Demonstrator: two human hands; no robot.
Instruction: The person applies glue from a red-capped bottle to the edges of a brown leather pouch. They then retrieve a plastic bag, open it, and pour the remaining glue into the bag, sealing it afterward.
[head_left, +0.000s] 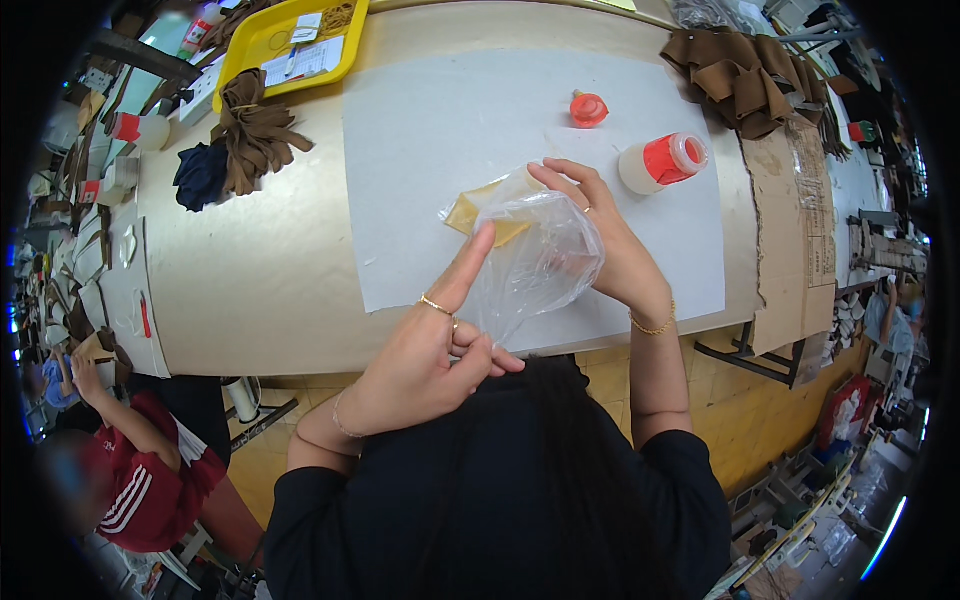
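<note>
Above the pale sheet I hold a crumpled clear plastic bag (545,260) between my hands. A flat yellow-tan piece (508,232) shows at the bag's far left end; whether it is inside or behind the film is hard to tell. My left hand (430,345) pinches the near edge of the bag with curled fingers, while its index finger stretches up toward the yellow piece. On the other side, my right hand (610,240) curves round the bag, some fingers behind the film. Beyond it stand a bottle with a red label (665,163) and its loose red cap (588,110).
A pale sheet (410,240) covers the middle of the table. At the back left are a yellow tray (355,45) with papers, a brown fabric bundle (250,135) and dark blue cloth (200,178). Brown strips (735,75) and cardboard (790,240) lie right. A person in red (150,470) sits left.
</note>
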